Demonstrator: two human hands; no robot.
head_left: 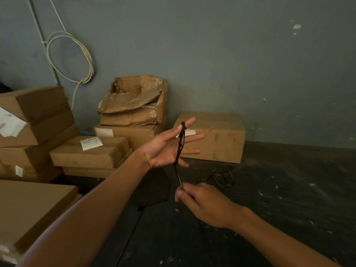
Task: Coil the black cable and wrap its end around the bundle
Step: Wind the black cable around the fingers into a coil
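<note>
Black cable (pixel 180 145) looped across splayed left hand (pixel 165 149) fingers; right hand (pixel 202 203) below pinches its strand (slack trails beyond).

Dim, soft focus, wide-angle edge distortion

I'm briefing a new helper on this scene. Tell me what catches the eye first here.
At centre, the raised left hand has a thin black cable looped over its spread fingers, while the right hand below pinches the cable's free run. More of the cable lies in loose loops on the dark floor. Brown cardboard boxes line the grey wall, where a coiled white cord hangs.
</note>
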